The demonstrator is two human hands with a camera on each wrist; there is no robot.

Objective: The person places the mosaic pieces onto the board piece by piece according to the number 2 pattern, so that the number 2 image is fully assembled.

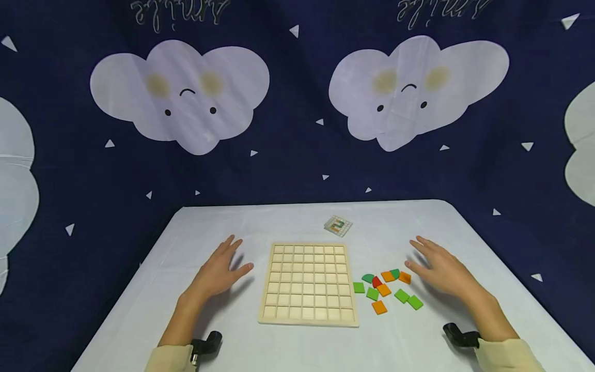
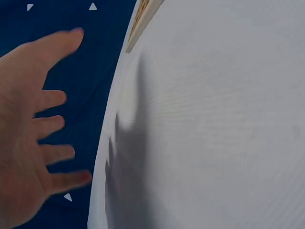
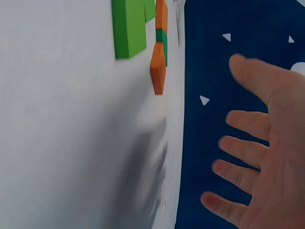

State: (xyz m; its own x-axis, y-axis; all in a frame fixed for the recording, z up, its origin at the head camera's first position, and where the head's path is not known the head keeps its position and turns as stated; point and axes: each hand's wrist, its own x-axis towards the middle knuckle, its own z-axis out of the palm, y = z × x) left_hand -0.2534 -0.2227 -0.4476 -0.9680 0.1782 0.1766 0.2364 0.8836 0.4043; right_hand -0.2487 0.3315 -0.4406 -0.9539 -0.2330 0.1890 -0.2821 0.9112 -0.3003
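A pale wooden grid board [image 1: 308, 283] lies in the middle of the white table, its square cells bare. My left hand [image 1: 217, 272] hovers left of the board with fingers spread, touching nothing. To the board's right is a loose scatter of flat tiles: green squares [image 1: 402, 295], orange squares [image 1: 379, 307], dark green rounded pieces [image 1: 368, 278] and a red piece [image 1: 376, 282]. My right hand [image 1: 443, 271] hangs just right of those tiles, fingers apart and holding nothing. In the right wrist view, a green tile [image 3: 128, 31] and an orange tile [image 3: 158, 69] stand out near the hand.
A small stack of cards [image 1: 338, 226] with a grid pattern lies behind the board. The white table [image 1: 232, 341] is backed by a dark blue cloth [image 1: 297, 170] printed with clouds and triangles. Black wrist mounts [image 1: 207, 343] sit at both cuffs.
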